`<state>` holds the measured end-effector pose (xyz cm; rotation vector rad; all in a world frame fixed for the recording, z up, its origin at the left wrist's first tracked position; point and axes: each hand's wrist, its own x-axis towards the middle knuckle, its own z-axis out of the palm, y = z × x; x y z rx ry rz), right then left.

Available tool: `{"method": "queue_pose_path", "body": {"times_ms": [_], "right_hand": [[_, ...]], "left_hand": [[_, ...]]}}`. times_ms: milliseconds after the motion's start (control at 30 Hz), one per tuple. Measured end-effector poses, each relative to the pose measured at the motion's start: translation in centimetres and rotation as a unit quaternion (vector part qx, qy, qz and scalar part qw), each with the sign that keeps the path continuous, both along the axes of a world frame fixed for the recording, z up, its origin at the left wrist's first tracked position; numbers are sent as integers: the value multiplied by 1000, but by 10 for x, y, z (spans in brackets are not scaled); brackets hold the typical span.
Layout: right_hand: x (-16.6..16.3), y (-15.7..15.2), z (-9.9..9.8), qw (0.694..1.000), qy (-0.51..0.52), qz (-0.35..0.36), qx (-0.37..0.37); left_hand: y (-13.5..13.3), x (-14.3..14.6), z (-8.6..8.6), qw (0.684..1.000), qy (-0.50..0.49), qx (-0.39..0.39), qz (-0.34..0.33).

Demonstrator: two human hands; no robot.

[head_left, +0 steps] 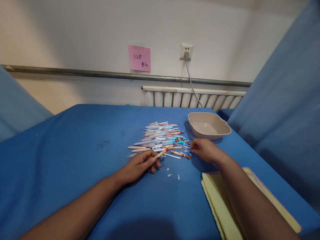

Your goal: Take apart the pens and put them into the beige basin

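A pile of several pens and pen parts (161, 136) lies on the blue cloth-covered table (75, 160). My left hand (141, 163) rests on the cloth just in front of the pile, its fingers closed around an orange pen barrel (162, 153). At the pile's right edge my right hand (206, 150) is pinched at small blue and orange caps (188, 154); what it grips is too small to name. A few tiny white bits (172, 173) lie between my hands.
A beige tray (220, 133) stands behind my right hand. A yellow pad (220, 200) lies under my right forearm at the table's near right corner. Blue curtains hang on both sides. On the wall behind are a radiator, a socket with a cable, and a pink note.
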<state>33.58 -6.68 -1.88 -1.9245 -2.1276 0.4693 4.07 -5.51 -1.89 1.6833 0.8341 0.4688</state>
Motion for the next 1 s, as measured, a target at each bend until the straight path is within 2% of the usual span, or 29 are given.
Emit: {"method": "queue_pose_path", "body": {"times_ms": [233, 433, 600, 900, 1000], "right_hand": [[-9, 3, -12, 999, -45, 27, 14], [-6, 8, -20, 998, -55, 20, 7], [-11, 5, -15, 998, -61, 9, 32], [-13, 7, -15, 999, -6, 27, 39], [-22, 1, -10, 988, 133, 55, 56]], "left_hand": [[2, -1, -7, 996, -69, -50, 22], [4, -3, -11, 997, -65, -29, 28], [2, -2, -9, 997, -69, -25, 36], [1, 1, -7, 999, -40, -2, 33], [2, 0, -9, 999, -31, 7, 30]]}}
